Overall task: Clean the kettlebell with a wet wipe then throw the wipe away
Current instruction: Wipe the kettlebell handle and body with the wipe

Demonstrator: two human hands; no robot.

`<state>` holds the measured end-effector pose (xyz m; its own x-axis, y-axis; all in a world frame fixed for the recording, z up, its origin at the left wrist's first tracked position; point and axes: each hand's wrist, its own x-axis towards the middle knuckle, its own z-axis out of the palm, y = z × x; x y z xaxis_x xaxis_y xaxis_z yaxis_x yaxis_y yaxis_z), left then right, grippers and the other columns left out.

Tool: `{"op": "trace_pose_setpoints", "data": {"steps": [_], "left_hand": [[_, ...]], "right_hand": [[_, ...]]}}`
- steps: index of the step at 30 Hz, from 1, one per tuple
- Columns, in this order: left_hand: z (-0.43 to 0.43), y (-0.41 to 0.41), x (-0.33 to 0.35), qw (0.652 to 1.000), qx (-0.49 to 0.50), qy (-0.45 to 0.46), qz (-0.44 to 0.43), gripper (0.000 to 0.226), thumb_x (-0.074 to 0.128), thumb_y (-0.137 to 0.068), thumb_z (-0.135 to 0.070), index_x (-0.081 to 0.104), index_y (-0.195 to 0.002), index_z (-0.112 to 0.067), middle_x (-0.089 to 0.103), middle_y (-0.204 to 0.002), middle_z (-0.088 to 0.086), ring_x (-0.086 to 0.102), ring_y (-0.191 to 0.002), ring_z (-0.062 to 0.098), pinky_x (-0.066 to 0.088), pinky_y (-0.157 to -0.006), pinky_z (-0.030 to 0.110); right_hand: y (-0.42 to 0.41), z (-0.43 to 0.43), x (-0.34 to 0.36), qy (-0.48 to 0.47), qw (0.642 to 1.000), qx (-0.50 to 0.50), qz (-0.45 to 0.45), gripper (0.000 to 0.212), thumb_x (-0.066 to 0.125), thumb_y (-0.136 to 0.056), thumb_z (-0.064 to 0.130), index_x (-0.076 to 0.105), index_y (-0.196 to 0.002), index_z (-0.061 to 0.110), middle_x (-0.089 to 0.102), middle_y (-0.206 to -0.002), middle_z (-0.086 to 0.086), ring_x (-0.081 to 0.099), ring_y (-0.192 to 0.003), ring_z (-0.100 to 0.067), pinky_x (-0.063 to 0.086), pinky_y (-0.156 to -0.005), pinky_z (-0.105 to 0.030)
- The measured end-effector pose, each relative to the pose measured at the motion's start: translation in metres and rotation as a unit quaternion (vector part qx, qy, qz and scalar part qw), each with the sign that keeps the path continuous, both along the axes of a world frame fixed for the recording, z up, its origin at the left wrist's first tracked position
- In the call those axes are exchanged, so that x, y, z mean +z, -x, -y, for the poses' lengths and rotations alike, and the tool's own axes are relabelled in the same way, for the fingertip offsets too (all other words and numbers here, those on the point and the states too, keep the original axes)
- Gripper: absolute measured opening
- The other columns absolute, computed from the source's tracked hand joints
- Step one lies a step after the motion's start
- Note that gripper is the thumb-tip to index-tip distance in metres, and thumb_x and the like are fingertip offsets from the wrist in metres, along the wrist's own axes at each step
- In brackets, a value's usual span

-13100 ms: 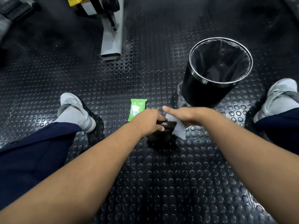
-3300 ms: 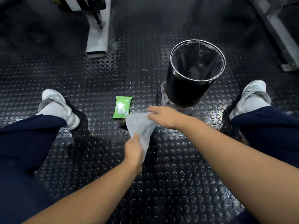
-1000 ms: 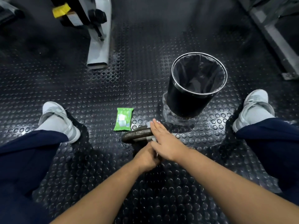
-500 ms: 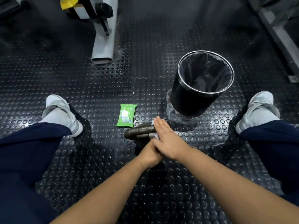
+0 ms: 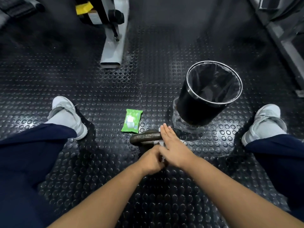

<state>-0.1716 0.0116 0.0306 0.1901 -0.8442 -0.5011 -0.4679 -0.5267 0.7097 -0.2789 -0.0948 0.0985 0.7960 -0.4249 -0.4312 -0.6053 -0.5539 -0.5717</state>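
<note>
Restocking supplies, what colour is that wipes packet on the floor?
Green wipes packet, white label; head view.

Black studded rubber floor [image 5: 49,76] is gleaming under overhead light, its tile seams crossing mid-floor. A grey machine leg [image 5: 113,46] is resting on it at the back; a grey metal frame [image 5: 283,38] is running along the right.

Dim, glossy glare, warped edges

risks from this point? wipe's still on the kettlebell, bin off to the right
1. The wet wipe shows only as scraps under the right hand, so parts of the kettlebell handle may get missed.
2. The left hand crowds the right; the wipe could slip out.
3. The bin stands apart, so a toss might miss.
</note>
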Motion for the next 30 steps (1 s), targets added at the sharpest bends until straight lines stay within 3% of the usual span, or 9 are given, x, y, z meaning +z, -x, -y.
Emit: {"op": "trace_pose_setpoints", "data": {"steps": [4,7,9,14,16,20,22,27,30], "left_hand": [[0.041,-0.001,0.032,0.979,-0.141,-0.114,0.095,0.063,0.061,-0.093,-0.041,0.044,-0.153,-0.034,0.049,-0.157,-0.002,0.054,-0.135,0.025,0.048,-0.111,0.046],[0.058,-0.007,0.044,0.955,-0.186,-0.169,0.156,0.069,0.060,-0.098,-0.044,0.034,-0.160,-0.029,0.037,-0.166,0.000,0.041,-0.148,0.027,0.037,-0.119,0.048],[0.051,-0.007,0.049,0.968,-0.179,-0.131,0.114,0.066,0.063,-0.098,-0.036,0.040,-0.158,-0.024,0.043,-0.162,0.004,0.047,-0.143,0.027,0.039,-0.117,0.043],[0.015,-0.008,0.035,0.997,-0.061,-0.032,-0.036,0.062,0.075,-0.067,-0.038,0.063,-0.127,-0.022,0.071,-0.114,-0.006,0.068,-0.101,0.013,0.055,-0.091,0.028],[0.018,-0.004,0.033,0.997,-0.074,-0.038,-0.005,0.054,0.077,-0.081,-0.027,0.063,-0.133,-0.021,0.070,-0.124,0.000,0.066,-0.108,0.017,0.054,-0.095,0.031],[0.044,-0.003,0.043,0.960,-0.176,-0.147,0.160,0.062,0.071,-0.092,-0.038,0.049,-0.150,-0.030,0.055,-0.151,-0.001,0.056,-0.132,0.026,0.049,-0.108,0.045],[0.049,-0.005,0.048,0.970,-0.169,-0.128,0.123,0.063,0.068,-0.095,-0.034,0.046,-0.154,-0.026,0.051,-0.156,0.002,0.053,-0.136,0.028,0.045,-0.112,0.045],[0.013,-0.012,0.032,0.994,-0.095,-0.035,0.050,0.044,0.068,-0.078,-0.028,0.069,-0.122,-0.019,0.073,-0.117,0.002,0.069,-0.103,0.021,0.056,-0.092,0.037],[0.025,-0.007,0.032,0.979,-0.157,-0.074,0.104,0.048,0.059,-0.092,-0.026,0.062,-0.140,-0.019,0.066,-0.138,0.008,0.063,-0.120,0.026,0.050,-0.105,0.038]], "right_hand": [[-0.001,0.000,0.005,-0.004,1.000,0.002,-0.011,0.078,0.036,-0.104,0.029,-0.008,-0.167,0.019,-0.017,-0.173,0.006,-0.016,-0.159,-0.009,-0.002,-0.131,-0.034],[-0.002,0.002,0.006,-0.004,1.000,-0.007,-0.010,0.074,0.035,-0.106,0.032,-0.006,-0.167,0.020,-0.014,-0.174,0.006,-0.014,-0.159,-0.008,-0.002,-0.130,-0.030],[-0.002,0.002,0.006,-0.005,1.000,-0.014,-0.009,0.074,0.035,-0.106,0.031,-0.005,-0.167,0.020,-0.013,-0.173,0.007,-0.013,-0.160,-0.009,-0.002,-0.129,-0.028],[-0.002,-0.001,0.001,-0.004,1.000,-0.020,-0.001,0.075,0.035,-0.105,0.030,-0.006,-0.167,0.020,-0.016,-0.173,0.007,-0.016,-0.159,-0.008,-0.005,-0.126,-0.025],[-0.004,-0.001,0.002,-0.004,1.000,-0.016,-0.005,0.074,0.034,-0.106,0.029,-0.006,-0.167,0.020,-0.016,-0.173,0.006,-0.016,-0.158,-0.008,-0.004,-0.127,-0.027],[-0.004,0.001,0.005,-0.012,1.000,-0.007,-0.016,0.075,0.034,-0.105,0.030,-0.006,-0.167,0.019,-0.014,-0.174,0.004,-0.014,-0.159,-0.009,-0.002,-0.131,-0.032],[-0.004,0.003,0.005,-0.017,1.000,-0.013,-0.016,0.073,0.033,-0.106,0.030,-0.005,-0.167,0.020,-0.013,-0.174,0.004,-0.014,-0.159,-0.009,-0.001,-0.131,-0.032],[-0.001,0.000,0.006,-0.011,1.000,-0.023,-0.006,0.071,0.032,-0.109,0.030,-0.008,-0.166,0.020,-0.018,-0.173,0.006,-0.018,-0.158,-0.008,-0.004,-0.130,-0.030],[-0.003,-0.005,0.007,-0.002,1.000,-0.015,-0.009,0.071,0.030,-0.108,0.029,-0.011,-0.166,0.019,-0.021,-0.172,0.004,-0.019,-0.158,-0.010,-0.005,-0.130,-0.030]]}}
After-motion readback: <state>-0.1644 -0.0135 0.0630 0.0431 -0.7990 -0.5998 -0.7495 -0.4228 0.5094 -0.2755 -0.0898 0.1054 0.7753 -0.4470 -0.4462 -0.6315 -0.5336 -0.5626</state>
